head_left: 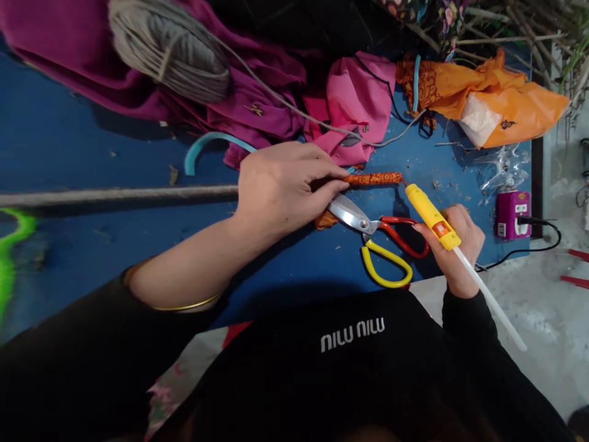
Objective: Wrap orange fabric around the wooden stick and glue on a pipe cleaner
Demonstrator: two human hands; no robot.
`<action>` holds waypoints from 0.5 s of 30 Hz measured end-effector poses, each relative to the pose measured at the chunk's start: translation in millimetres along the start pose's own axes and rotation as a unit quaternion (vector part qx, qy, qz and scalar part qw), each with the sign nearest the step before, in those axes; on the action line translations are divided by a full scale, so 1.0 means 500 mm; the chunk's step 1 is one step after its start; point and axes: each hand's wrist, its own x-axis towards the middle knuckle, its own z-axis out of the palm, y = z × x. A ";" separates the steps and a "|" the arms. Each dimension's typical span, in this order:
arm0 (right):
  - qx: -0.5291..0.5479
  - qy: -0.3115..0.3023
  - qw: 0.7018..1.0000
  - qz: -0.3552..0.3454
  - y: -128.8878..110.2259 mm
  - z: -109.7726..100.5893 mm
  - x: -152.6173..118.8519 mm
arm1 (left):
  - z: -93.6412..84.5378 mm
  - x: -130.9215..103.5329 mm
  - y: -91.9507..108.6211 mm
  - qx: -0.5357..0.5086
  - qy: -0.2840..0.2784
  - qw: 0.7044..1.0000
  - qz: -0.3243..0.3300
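My left hand (285, 184) is closed around a long stick (119, 196) that runs in from the left. Past my fingers, the stick's end is wrapped in orange patterned cloth (375, 178). My right hand (460, 245) grips a yellow hot glue gun (430, 215), its nozzle at or very near the wrapped tip; I cannot tell if they touch. A white glue stick (490, 301) sticks out of the gun's back. Scissors with one red and one yellow handle (386, 264) lie under the stick, blades partly hidden by my left hand.
Behind my hands lie a grey yarn skein (170, 49), purple cloth (276, 104), pink cloth (359, 92) and orange cloth (510, 104). A purple power socket (513, 215) with a black cord sits at the blue table's (161, 239) right edge. Dry twigs (519, 37) are at the upper right.
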 end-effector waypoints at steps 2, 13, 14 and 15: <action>0.004 -0.001 1.000 0.002 -0.003 0.002 0.002 | 0.001 -0.001 -0.002 -0.002 -0.004 1.000 -0.006; 0.023 -0.032 0.998 0.048 0.002 0.000 0.000 | -0.009 0.002 0.015 -0.004 -0.037 0.997 -0.061; 0.026 -0.036 0.998 0.049 0.001 0.000 0.000 | -0.011 0.003 0.016 -0.004 -0.044 0.997 -0.065; 0.028 -0.039 0.998 0.049 0.000 0.000 0.001 | -0.013 0.004 0.017 -0.004 -0.050 0.996 -0.069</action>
